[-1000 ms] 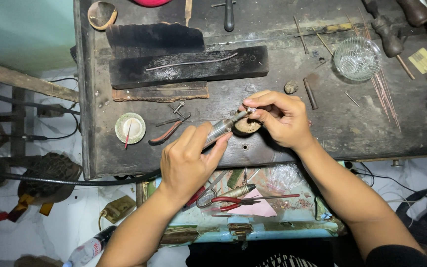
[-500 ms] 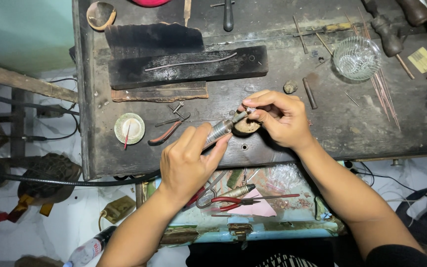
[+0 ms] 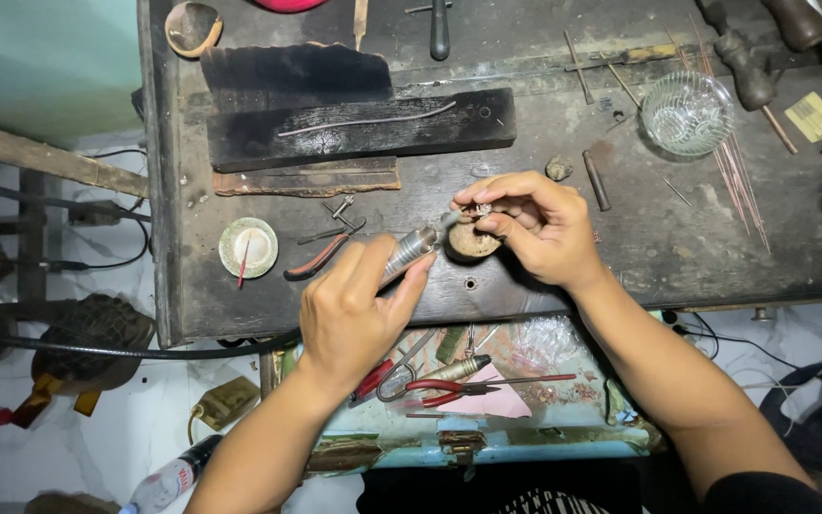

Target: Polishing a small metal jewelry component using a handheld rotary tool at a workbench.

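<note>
Hidden: the small metal piece [image 3: 480, 208] is mostly covered by the right hand [image 3: 537, 228]; its shape cannot be told. The tool's tip is hard to make out.
Left hand [image 3: 354, 314]: fingers wrapped around a silver rotary handpiece [image 3: 411, 253] near the table's front edge, tip aimed at the piece.
Right hand: fingers pinched narrow on the metal piece, held over a round wooden peg [image 3: 473, 242].
Change: both hands and the handpiece sit as they did half a second ago.
Around: a dark charred block [image 3: 363, 128] toward the back edge, red-handled pliers [image 3: 321, 253] and a small round dish [image 3: 248, 247] to the left side, a glass bowl [image 3: 687, 112] toward the back right corner.
In the way: nothing lies between the hands.
</note>
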